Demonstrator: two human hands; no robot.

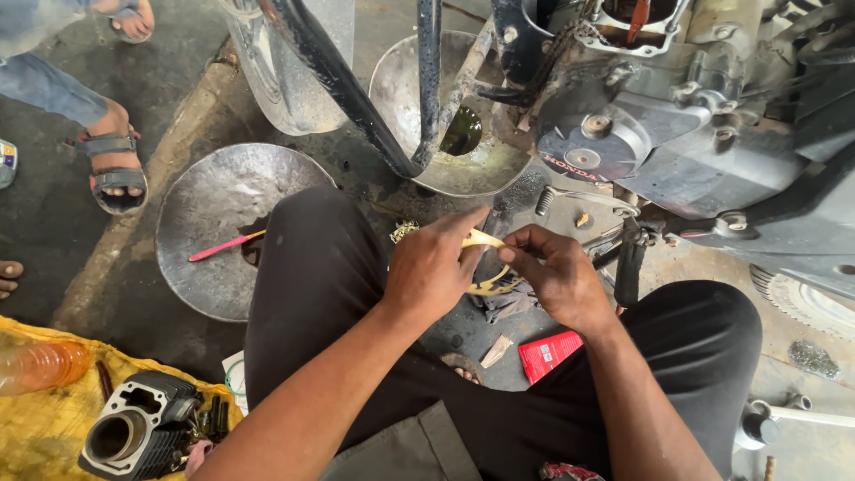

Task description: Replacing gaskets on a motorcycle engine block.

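Observation:
I squat on a grimy floor in black trousers, both hands together over my knees. My left hand and my right hand both pinch a thin tan gasket, a flat cut-out ring, holding it between the fingertips. Much of the gasket is hidden under my fingers. Just beyond my hands stands a motorcycle engine in its black frame.
A round metal pan with a pink-handled tool lies left; another pan with dark oil sits under the frame. An engine cylinder rests on yellow cloth at bottom left. A red packet lies between my feet. Another person's sandalled feet stand at upper left.

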